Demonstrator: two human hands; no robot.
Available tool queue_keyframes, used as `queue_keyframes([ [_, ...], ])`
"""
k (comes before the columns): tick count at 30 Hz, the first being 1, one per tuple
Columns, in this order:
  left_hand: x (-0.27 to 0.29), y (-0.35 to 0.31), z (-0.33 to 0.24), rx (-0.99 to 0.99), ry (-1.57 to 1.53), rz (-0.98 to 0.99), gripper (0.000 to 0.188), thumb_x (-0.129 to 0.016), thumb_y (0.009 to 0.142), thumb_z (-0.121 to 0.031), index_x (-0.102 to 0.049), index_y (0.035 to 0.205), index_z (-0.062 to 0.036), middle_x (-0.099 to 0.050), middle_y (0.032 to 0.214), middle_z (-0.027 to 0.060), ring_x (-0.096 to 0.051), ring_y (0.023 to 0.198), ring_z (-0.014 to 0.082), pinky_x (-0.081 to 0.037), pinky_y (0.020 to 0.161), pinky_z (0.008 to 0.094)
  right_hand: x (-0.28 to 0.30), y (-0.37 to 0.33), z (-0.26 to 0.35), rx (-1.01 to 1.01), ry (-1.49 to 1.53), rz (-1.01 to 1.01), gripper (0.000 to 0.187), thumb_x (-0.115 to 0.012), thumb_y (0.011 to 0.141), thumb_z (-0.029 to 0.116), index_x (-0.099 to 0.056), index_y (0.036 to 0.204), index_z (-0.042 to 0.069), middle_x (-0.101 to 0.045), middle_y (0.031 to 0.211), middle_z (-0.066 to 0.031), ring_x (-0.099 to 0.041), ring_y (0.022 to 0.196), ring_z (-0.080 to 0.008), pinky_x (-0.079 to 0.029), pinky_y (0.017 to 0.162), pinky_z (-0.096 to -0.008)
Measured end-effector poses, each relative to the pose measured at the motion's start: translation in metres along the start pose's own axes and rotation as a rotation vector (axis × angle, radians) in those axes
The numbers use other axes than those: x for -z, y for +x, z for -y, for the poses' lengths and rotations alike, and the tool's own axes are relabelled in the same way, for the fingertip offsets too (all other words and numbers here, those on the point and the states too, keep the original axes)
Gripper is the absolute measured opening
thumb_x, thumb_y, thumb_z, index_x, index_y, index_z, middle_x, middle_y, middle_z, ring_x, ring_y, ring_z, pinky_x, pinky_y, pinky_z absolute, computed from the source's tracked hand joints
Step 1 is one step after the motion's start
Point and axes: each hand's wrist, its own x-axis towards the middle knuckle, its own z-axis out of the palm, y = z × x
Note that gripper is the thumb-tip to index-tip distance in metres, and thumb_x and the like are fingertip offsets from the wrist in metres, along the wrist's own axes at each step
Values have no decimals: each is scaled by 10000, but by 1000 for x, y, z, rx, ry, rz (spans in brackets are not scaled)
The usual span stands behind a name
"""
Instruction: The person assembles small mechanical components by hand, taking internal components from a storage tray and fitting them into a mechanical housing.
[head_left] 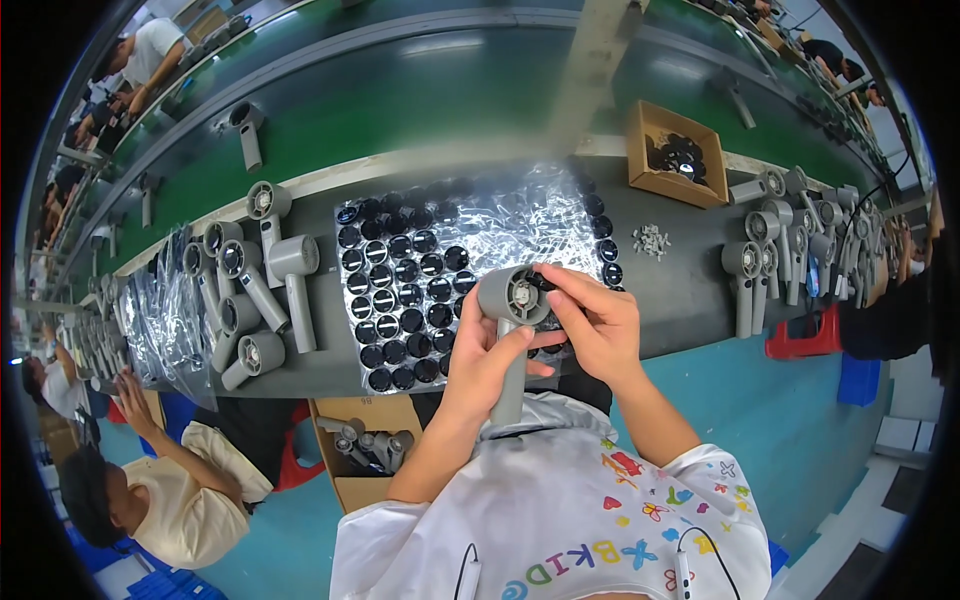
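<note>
My left hand (481, 362) is wrapped round the handle of a grey handheld fan (508, 388), shaped like a small hair dryer. Its round head (498, 292) faces right, with the open end showing a pale hub inside. At the rim of that opening, my right hand (601, 325) is closed in a pinch on a small black part (541, 281). The fingers hide most of this part. Under and beyond my hands, a clear plastic sheet (510, 215) carries rows of round black caps (411, 294).
More grey fans stand or lie at left (296, 285) and right (743, 270). A cardboard box (648, 183) of black parts sits at the back right, near small pale pieces (651, 240). Behind runs a green conveyor belt (400, 110). A co-worker (170, 495) sits at left.
</note>
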Motion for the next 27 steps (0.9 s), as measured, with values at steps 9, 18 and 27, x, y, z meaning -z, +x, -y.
queue_keyframes([
  [9, 1, 1, 0, 24, -11, 13, 639, -527, 966, 24, -235, 1520, -105, -547, 1361, 175, -711, 1096, 357, -673, 663, 339, -1, 0, 0, 14, -39, -7, 308, -657, 949, -12, -720, 1250, 12, -752, 1178, -154, -733, 994, -173, -565, 857, -276],
  [18, -6, 1, 0, -38, 39, -19, 594, -524, 959, 13, -278, 1494, -64, -540, 1350, 206, -717, 1064, 379, -677, 630, 345, -2, 1, 1, 34, -41, -8, 310, -659, 948, -10, -719, 1252, 14, -750, 1187, -157, -731, 1015, -180, -566, 869, -282],
  [27, -6, 2, -1, -22, 63, 21, 651, -510, 971, 36, -188, 1523, -85, -480, 1397, 189, -707, 1102, 350, -677, 650, 323, -4, -2, -1, -119, 79, -43, 322, -664, 968, 4, -694, 1289, 4, -754, 1185, -131, -712, 990, -129, -567, 851, -261],
])
